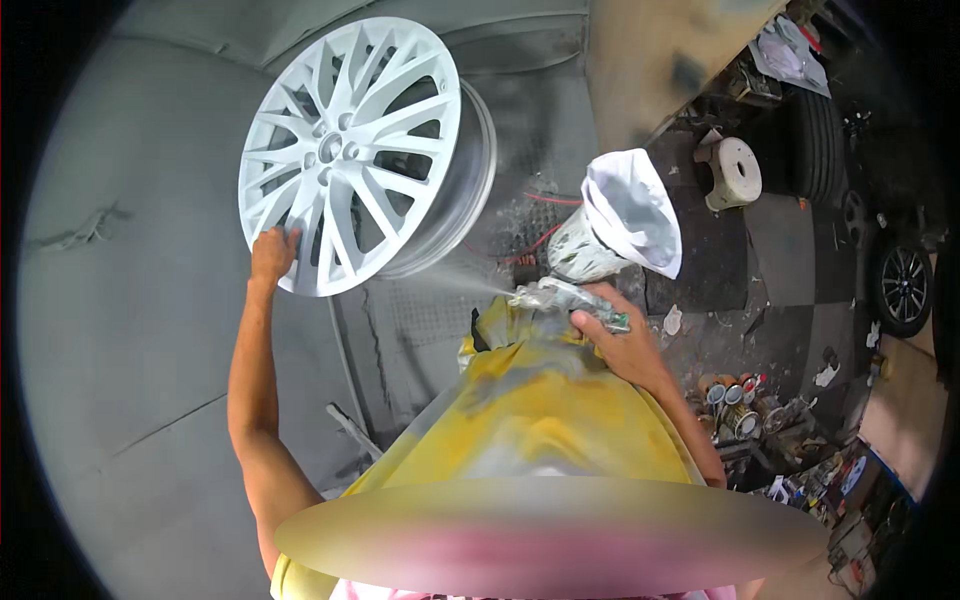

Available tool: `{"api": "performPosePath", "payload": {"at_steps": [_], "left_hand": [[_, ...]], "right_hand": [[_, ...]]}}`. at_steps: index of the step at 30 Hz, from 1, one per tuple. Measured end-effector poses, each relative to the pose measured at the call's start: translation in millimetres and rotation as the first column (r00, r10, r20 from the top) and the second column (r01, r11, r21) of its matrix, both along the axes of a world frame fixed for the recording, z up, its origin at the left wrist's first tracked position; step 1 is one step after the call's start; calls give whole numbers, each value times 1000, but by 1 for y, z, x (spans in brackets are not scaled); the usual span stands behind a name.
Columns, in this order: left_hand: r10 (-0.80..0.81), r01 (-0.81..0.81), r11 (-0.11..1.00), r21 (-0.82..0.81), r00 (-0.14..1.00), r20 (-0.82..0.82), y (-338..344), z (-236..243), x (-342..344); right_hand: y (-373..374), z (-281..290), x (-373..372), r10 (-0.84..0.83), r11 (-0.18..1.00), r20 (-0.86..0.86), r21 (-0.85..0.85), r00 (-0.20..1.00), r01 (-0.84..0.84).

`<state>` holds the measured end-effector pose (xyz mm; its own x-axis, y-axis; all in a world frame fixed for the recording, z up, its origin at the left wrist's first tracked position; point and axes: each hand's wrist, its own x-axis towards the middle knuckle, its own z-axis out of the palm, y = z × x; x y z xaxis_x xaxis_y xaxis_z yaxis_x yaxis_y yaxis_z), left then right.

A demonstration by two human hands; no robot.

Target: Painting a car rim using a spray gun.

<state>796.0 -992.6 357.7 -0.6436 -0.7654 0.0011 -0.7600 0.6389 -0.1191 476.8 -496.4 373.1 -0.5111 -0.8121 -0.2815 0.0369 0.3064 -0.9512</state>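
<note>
A white multi-spoke wheel rim (330, 148) stands tilted at the upper left, its spoked face toward me. My left hand (272, 254) grips its lower left edge, the thumb on the front face; some fingers are hidden. My right hand (622, 335) is closed around a paint-smeared spray gun (562, 298) in front of my body. A pale mist fans from its nozzle toward the rim's lower right side. A paint-spattered cup (585, 250) with a white liner (632, 205) rises above the gun; I cannot tell exactly how they join.
A red hose (540, 240) runs behind the cup. Grey sheeting (140, 300) covers the left side. On the right are a white stool (733, 172), a tyre (820, 145), a dark wheel (903, 285) and several paint cans (740, 415). A yellow-stained apron (540, 400) covers my front.
</note>
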Motion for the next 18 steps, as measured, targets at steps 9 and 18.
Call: {"api": "performPosePath", "payload": {"at_steps": [9, 18], "left_hand": [[39, -39, 999, 17, 999, 26, -29, -15, 22], [-19, 16, 999, 49, 998, 65, -48, -18, 28]], "right_hand": [[-5, 1, -22, -315, 931, -52, -210, 948, 298], [2, -20, 6, -65, 998, 70, 25, 995, 63]]}}
